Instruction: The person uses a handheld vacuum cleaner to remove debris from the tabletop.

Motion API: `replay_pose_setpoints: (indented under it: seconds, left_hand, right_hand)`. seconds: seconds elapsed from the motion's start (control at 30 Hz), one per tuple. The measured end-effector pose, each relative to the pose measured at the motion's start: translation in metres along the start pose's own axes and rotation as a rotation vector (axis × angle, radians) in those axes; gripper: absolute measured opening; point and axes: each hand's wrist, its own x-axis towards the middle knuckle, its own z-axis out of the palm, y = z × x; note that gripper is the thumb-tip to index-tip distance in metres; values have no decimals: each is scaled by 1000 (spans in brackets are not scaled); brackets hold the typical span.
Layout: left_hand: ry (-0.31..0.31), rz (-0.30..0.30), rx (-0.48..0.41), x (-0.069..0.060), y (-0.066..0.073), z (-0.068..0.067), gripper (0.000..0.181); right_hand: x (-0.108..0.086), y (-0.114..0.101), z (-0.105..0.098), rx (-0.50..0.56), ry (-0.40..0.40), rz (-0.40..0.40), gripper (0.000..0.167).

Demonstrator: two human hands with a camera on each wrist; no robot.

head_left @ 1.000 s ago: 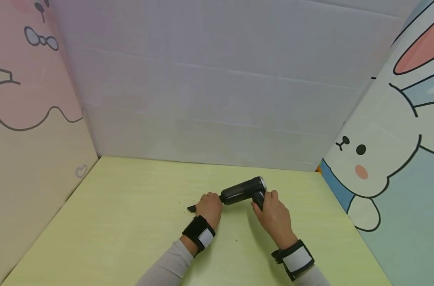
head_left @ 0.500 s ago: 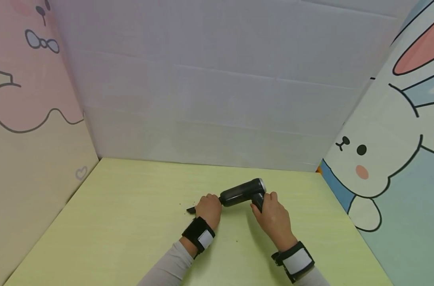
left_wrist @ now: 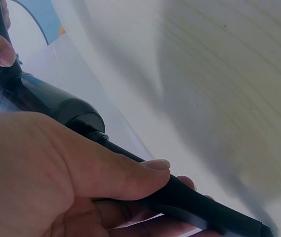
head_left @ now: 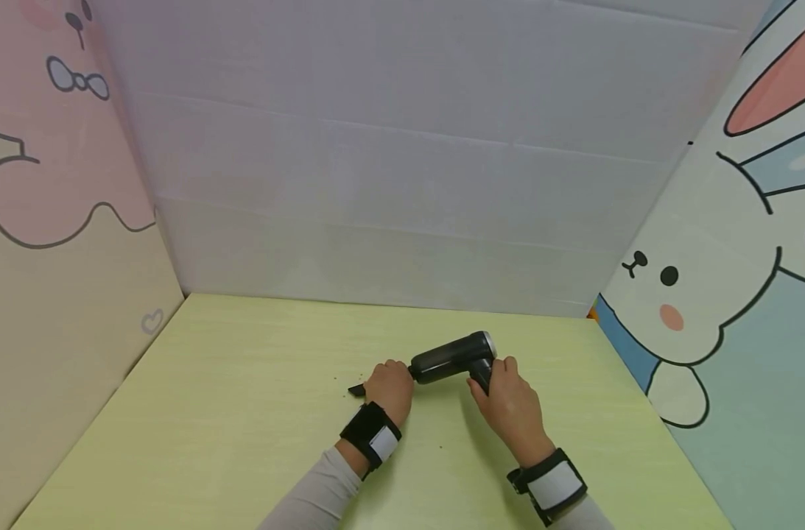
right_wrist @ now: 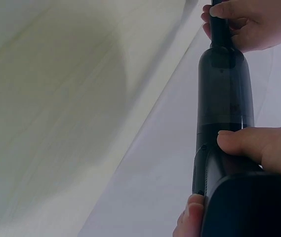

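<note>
A black handheld vacuum cleaner [head_left: 444, 359] is held a little above the table, tilted so its narrow nozzle [head_left: 357, 390] points down and left. My right hand [head_left: 510, 403] grips the handle; in the right wrist view, its thumb [right_wrist: 241, 143] lies along the body. Around the nozzle wraps my left hand [head_left: 389, 388], with the thumb [left_wrist: 140, 173] on top of it in the left wrist view. The dark see-through dust cup [right_wrist: 224, 89] sits between the two hands. Small dark crumbs [head_left: 336, 378] lie on the table near the nozzle tip.
The pale yellow-green table [head_left: 243, 442] is closed in by a plain white wall [head_left: 402, 184] at the back. Printed cartoon panels stand at the left [head_left: 64, 309] and right [head_left: 740, 331]. One dark speck [head_left: 440, 447] lies between the forearms.
Almost nothing differs. Both hands keep their hold on the vacuum cleaner, which stays at nearly the same place, with a very slight shift to the right in the head view.
</note>
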Motion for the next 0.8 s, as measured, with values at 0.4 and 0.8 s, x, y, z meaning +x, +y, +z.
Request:
replay_pose_setpoints:
  seconds: [0.4,0.8]
  left_hand:
    - [-62,-31,-33,2,2,-1,14]
    - [-80,-122,-76,4,0,-1,15]
  right_hand:
    - [1,1,0,-19,52,-54,50]
    - [4,-3,3,2,47,-78,50]
